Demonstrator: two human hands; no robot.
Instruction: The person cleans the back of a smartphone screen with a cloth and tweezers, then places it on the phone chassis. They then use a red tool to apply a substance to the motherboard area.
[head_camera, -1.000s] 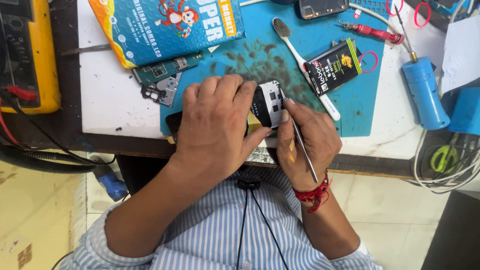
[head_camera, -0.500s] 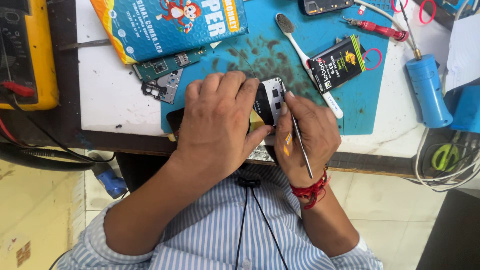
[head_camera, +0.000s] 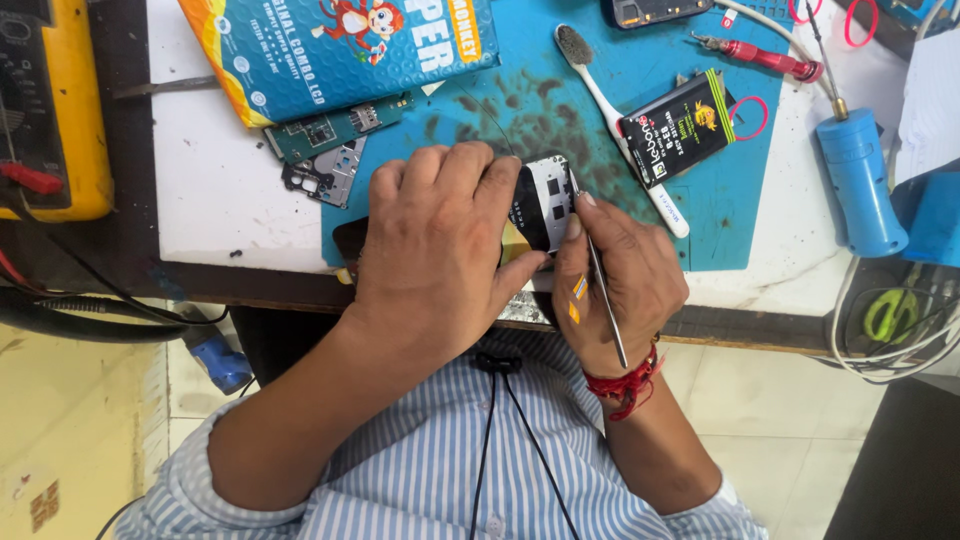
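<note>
Nothing has moved; both hands still grip the phone.

Bright, even daylight, soft shadows, sharp centre, mild wide-angle bending at the edges.

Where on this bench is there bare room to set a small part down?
Bare white tabletop lies left of the blue mat, below the padded envelope. A smaller bare strip of mat sits below the battery. Around the left hand, right hand, toothbrush and circuit boards it is crowded.
</note>
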